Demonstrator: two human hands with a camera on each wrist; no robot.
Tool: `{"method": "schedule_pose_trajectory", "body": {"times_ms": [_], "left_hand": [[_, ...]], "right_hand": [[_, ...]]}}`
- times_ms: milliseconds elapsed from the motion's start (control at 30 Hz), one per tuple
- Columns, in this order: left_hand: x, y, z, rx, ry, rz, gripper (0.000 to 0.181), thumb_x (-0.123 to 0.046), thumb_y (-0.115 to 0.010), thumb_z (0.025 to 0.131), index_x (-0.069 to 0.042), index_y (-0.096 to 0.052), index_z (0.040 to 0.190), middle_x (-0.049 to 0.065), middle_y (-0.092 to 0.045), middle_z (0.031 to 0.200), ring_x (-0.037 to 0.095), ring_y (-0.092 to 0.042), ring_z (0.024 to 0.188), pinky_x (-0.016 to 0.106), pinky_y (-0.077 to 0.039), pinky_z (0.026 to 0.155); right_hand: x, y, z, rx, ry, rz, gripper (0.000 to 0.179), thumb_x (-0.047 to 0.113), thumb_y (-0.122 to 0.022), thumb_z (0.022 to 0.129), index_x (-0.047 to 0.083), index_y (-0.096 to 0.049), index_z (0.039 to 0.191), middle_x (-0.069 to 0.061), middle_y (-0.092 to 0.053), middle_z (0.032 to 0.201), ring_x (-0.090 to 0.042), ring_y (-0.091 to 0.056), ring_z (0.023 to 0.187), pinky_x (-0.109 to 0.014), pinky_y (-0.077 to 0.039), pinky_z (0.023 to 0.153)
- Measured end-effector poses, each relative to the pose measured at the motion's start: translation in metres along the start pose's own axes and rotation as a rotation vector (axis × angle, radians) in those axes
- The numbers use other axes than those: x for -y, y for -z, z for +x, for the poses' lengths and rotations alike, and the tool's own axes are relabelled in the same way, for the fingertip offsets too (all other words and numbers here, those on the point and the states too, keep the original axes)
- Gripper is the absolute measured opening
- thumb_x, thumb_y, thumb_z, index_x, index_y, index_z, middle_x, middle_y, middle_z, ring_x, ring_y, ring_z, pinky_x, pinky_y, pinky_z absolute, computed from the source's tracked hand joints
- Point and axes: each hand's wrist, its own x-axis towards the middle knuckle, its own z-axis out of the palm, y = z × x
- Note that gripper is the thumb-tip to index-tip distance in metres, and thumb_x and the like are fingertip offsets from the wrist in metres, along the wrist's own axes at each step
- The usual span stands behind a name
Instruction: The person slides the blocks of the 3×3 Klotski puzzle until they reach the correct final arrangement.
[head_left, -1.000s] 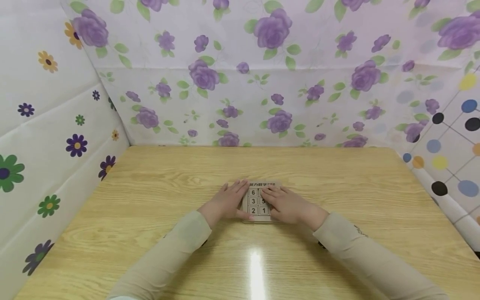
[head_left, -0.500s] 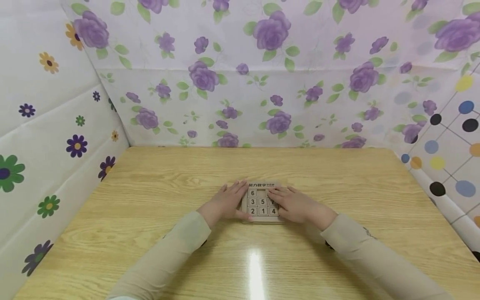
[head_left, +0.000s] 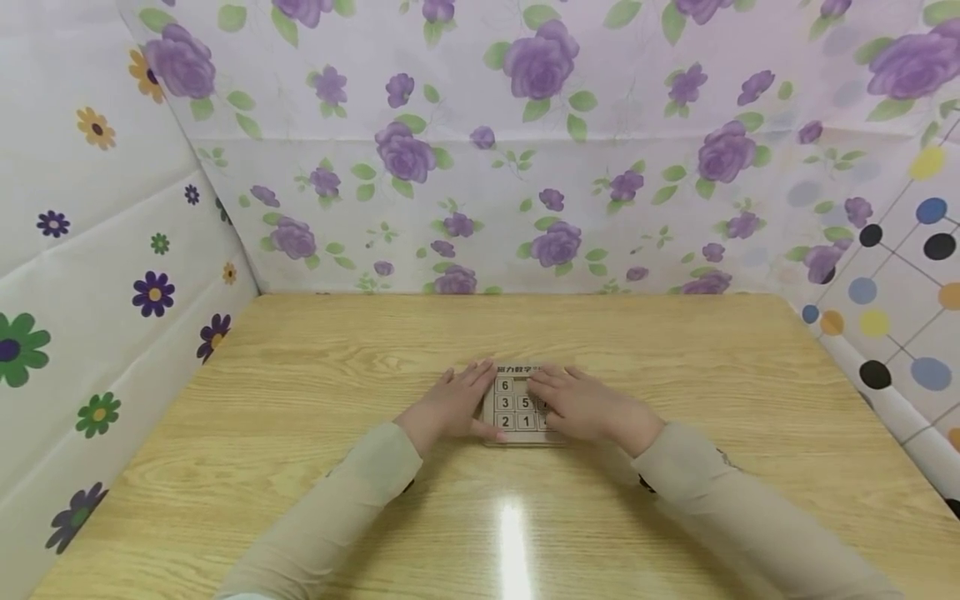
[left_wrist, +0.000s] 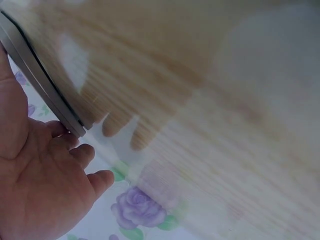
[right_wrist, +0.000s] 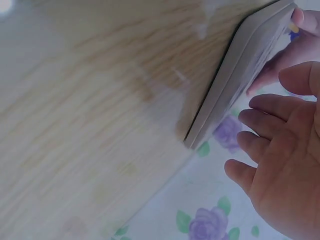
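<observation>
A number sliding puzzle (head_left: pixel 525 438) lies flat on the table, its pale frame holding square numbered tiles. Tiles 6, 3, 5, 2 and 1 are readable, and a gap shows in the top middle slot. My left hand (head_left: pixel 450 406) holds the puzzle's left side, thumb at the near edge and fingers at the far left corner. Over the right column lies my right hand (head_left: pixel 581 408), fingers extended, hiding the tiles there. The right wrist view shows that hand's relaxed fingers (right_wrist: pixel 255 122) above the puzzle's face; fingertip contact cannot be made out.
The wood-grain table (head_left: pixel 360 333) surrounds the puzzle and carries a bright light reflection (head_left: pixel 513 533) in front. A purple-flowered cloth (head_left: pixel 480 167) stands behind it. Patterned cloths border the left (head_left: pixel 82 333) and right (head_left: pixel 900 333) sides.
My right hand moved right from the middle column, uncovering the top middle gap and tiles 7 and 4, then shifted slightly back left over the right column. My left hand stayed in place.
</observation>
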Motion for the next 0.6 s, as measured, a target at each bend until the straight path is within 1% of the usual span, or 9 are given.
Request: {"method": "schedule_pose_trajectory", "body": {"times_ms": [167,333,467,600], "left_hand": [[0.001,-0.001,0.001,0.006,0.003,-0.001,0.110,-0.069,-0.060,0.075,-0.010,-0.011,0.154,0.006,-0.004,0.161,0.026,-0.008,0.148,0.050,-0.010,0.119],[0.001,-0.002,0.001,0.011,0.009,0.009,0.109,-0.068,-0.060,0.076,-0.011,-0.010,0.154,0.005,-0.004,0.161,0.025,-0.008,0.148,0.050,-0.011,0.119],[0.000,-0.001,0.001,0.013,0.007,0.014,0.108,-0.069,-0.059,0.077,-0.011,-0.010,0.154,0.005,-0.003,0.161,0.024,-0.007,0.148,0.050,-0.011,0.119],[0.001,-0.002,0.002,0.010,0.003,0.010,0.108,-0.069,-0.059,0.077,-0.011,-0.011,0.154,0.005,-0.004,0.161,0.025,-0.007,0.148,0.050,-0.012,0.119]], "right_hand": [[0.009,-0.003,0.011,0.004,0.030,0.008,0.056,0.020,-0.045,0.094,0.000,-0.035,0.145,-0.014,-0.031,0.153,-0.034,-0.024,0.143,-0.053,-0.015,0.118],[0.016,-0.007,0.019,0.028,0.032,0.006,0.058,0.023,-0.044,0.094,0.003,-0.033,0.147,-0.010,-0.028,0.155,-0.030,-0.023,0.144,-0.051,-0.014,0.118],[0.016,-0.011,0.023,0.033,0.029,-0.006,0.059,0.023,-0.043,0.093,0.005,-0.032,0.148,-0.009,-0.027,0.156,-0.029,-0.023,0.144,-0.050,-0.015,0.118],[0.013,-0.012,0.023,0.027,0.035,0.008,0.058,0.022,-0.044,0.094,0.003,-0.032,0.148,-0.011,-0.027,0.156,-0.030,-0.022,0.144,-0.051,-0.016,0.118]]}}
